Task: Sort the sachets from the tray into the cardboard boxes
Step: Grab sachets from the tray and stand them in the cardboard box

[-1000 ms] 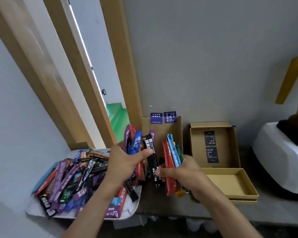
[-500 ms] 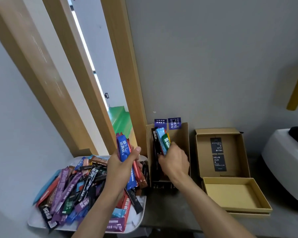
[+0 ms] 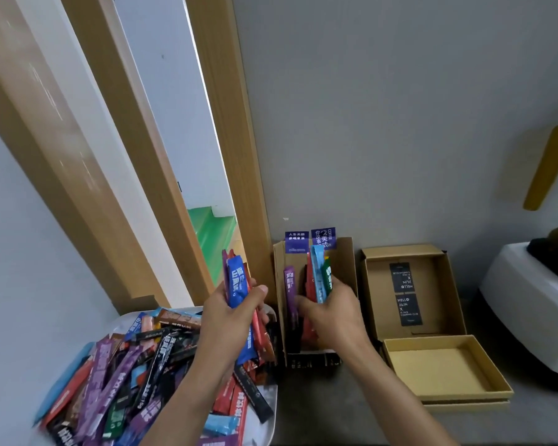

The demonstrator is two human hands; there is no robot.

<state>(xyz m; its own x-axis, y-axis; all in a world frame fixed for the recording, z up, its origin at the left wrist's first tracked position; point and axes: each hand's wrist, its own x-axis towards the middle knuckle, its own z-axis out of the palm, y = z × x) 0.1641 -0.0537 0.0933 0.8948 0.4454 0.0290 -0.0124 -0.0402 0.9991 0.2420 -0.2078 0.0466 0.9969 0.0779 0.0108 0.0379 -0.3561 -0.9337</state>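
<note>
Just left of centre frame, the left hand point(image 3: 232, 320) curls round an upright bundle of sachets, its thumb point(image 3: 259, 289) pressed across the front blue sachet point(image 3: 238, 281), above the white tray point(image 3: 272, 423) at lower left, where a loose pile of sachets point(image 3: 126, 375) lies. The right hand point(image 3: 332, 313) reaches into the narrow cardboard box point(image 3: 345, 262) at centre, fingers closed round a light-blue sachet point(image 3: 319, 275) and its red and green neighbours. A purple sachet point(image 3: 289, 284) stands in that box. The square cardboard box point(image 3: 445, 365) lies open at right.
</note>
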